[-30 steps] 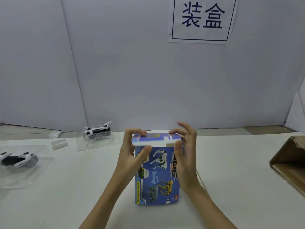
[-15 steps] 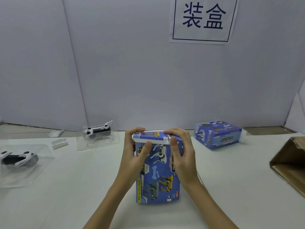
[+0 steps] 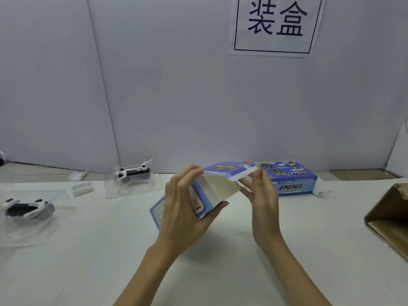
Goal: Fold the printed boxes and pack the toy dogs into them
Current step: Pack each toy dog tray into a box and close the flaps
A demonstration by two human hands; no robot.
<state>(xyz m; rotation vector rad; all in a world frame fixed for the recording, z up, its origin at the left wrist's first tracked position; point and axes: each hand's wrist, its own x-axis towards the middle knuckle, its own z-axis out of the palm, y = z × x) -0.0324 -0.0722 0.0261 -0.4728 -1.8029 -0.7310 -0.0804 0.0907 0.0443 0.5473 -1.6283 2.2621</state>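
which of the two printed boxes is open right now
The printed box held up in both hands: its end gapes, showing the plain inside. The other printed box lies on the table by the back wall, past the right hand, untouched.

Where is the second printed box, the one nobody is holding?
In the head view, the second printed box lies on the table at the back right, against the wall, just behind the right hand.

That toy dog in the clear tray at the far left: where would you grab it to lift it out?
Probably by the dark body of the toy dog, pinched across its two long sides from above. It lies flat in the clear tray with white legs splayed outward, so the legs look thin and awkward, while the body is the widest bare part facing up.
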